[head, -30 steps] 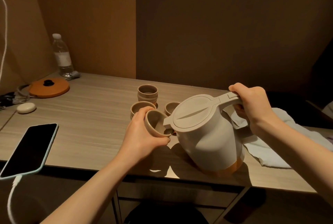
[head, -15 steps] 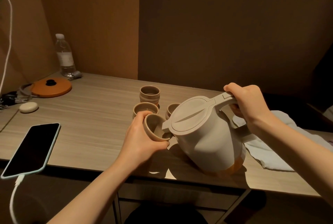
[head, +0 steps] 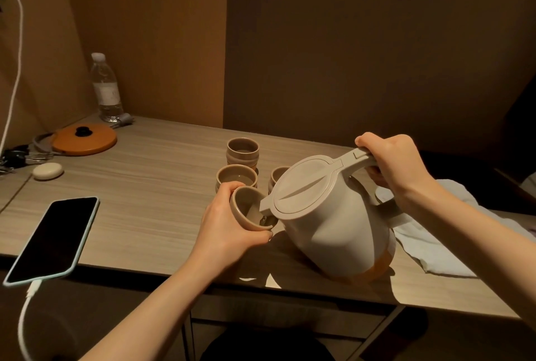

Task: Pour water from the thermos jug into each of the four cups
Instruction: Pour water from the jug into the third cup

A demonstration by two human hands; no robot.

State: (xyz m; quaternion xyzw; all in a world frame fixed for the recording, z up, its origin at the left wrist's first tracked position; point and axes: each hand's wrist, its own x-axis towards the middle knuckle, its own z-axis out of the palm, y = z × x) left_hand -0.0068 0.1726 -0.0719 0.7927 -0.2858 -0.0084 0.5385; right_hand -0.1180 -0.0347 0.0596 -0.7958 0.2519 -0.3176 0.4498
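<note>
Thermos jug (head: 333, 224) tilted by right hand (head: 391, 163) clasped on handle; cup (head: 246, 209) gripped at spout by left hand (head: 229, 227); three cups (head: 236, 176) behind jug.

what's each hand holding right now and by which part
The left hand wraps around the side wall of a tilted cup held at the spout. The right hand grips the thermos jug by its top handle.

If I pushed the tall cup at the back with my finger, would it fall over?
It might. The tall cup seems to be cups stacked on each other, so it is taller and narrower than the low cup in front, and a push near its top could tip it. It looks like hard pottery, so it may chip. A low push would probably just slide it on the smooth table.
</note>
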